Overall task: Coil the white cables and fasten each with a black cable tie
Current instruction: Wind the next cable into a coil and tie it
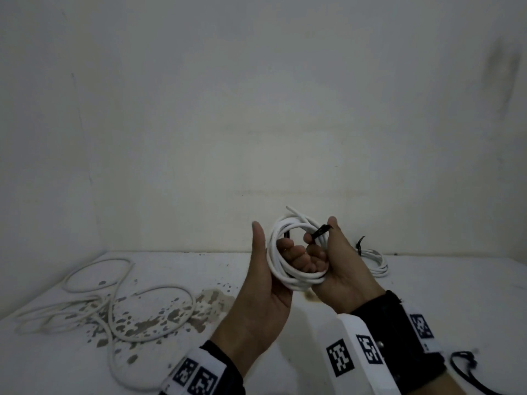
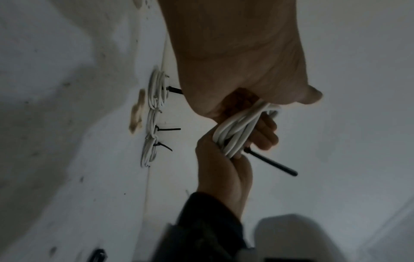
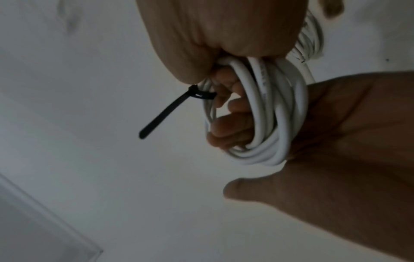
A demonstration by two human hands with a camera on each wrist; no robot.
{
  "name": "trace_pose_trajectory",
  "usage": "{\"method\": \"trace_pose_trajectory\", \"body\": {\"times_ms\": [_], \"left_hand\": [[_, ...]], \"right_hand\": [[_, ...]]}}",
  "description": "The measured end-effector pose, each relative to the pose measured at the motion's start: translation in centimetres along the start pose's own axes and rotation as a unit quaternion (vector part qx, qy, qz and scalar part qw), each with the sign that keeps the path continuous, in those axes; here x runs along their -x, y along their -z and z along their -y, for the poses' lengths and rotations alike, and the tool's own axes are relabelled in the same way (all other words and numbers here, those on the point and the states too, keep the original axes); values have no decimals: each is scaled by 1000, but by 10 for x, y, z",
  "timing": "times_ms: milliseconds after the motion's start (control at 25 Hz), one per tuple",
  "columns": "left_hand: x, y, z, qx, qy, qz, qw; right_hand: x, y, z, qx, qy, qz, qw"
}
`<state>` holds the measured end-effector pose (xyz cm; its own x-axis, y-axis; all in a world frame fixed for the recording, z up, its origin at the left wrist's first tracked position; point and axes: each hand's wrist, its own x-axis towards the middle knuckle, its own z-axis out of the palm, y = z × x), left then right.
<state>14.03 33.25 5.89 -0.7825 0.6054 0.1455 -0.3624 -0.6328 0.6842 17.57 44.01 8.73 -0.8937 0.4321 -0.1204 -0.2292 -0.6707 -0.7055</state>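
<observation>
I hold a coil of white cable [image 1: 296,278] up in front of the wall with both hands. My left hand [image 1: 269,262] has its fingers curled through the coil's middle and its thumb pointing up. My right hand [image 1: 328,252] grips the bundled strands on the coil's right side, where a black cable tie [image 1: 320,230] wraps them. In the left wrist view the tie's tail [image 2: 271,163] sticks out below the coil [image 2: 235,131]. In the right wrist view the tie [image 3: 161,115] hangs left of the coil [image 3: 268,106].
A loose white cable [image 1: 114,303] sprawls over the stained left part of the white table [image 1: 285,366]. Tied coils [image 1: 376,260] lie at the back right against the wall; three show in the left wrist view [image 2: 156,88]. Spare black ties [image 1: 467,369] lie at the near right.
</observation>
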Motion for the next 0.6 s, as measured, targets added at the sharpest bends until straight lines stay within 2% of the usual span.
{"method": "trace_pose_trajectory", "body": {"times_ms": [160,320,400,480,560,600], "left_hand": [[0,-6,7,-61,-12,-31,998],[-1,-3,14,-47,5,-41,998],[0,-1,7,-36,36,-2,999],[1,3,-6,-38,101,94,990],[4,4,-23,7,168,201,965],[3,7,-30,0,179,198,964]], "right_hand": [[8,-1,13,37,-41,-8,998],[2,2,10,65,-50,-31,996],[1,3,8,63,-55,-36,996],[2,5,6,65,-60,-18,996],[3,6,4,128,-40,2,991],[4,6,2,179,-18,0,984]]}}
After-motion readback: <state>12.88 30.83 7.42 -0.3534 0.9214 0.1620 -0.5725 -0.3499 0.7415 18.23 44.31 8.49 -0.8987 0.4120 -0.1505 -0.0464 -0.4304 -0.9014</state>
